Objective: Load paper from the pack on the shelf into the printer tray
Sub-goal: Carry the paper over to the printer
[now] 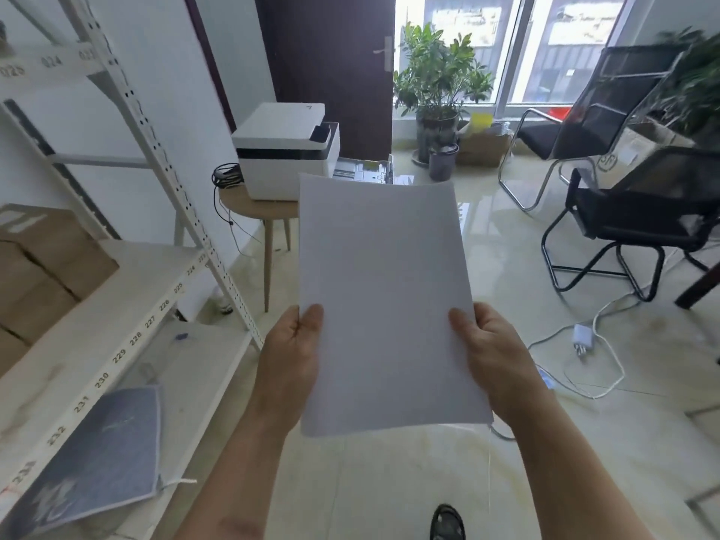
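I hold a stack of white paper (pixel 383 302) upright in front of me with both hands. My left hand (pixel 292 360) grips its lower left edge, thumb on the front. My right hand (pixel 493 356) grips the lower right edge the same way. Beyond the sheets, a white printer (pixel 284 150) sits on a small round wooden table (pixel 249 206). Its paper tray (pixel 366 169) is pulled out to the right, partly hidden by the paper. The blue-grey paper pack (pixel 93 461) lies on the lower shelf at left.
A white metal shelf rack (pixel 156 157) with cardboard boxes (pixel 43 259) stands at left. Two black chairs (pixel 639 220), potted plants (pixel 436 83), a bin (pixel 442 161) and cables with a charger (pixel 582 337) lie on the glossy floor at right. A dark door (pixel 335 64) is behind the printer.
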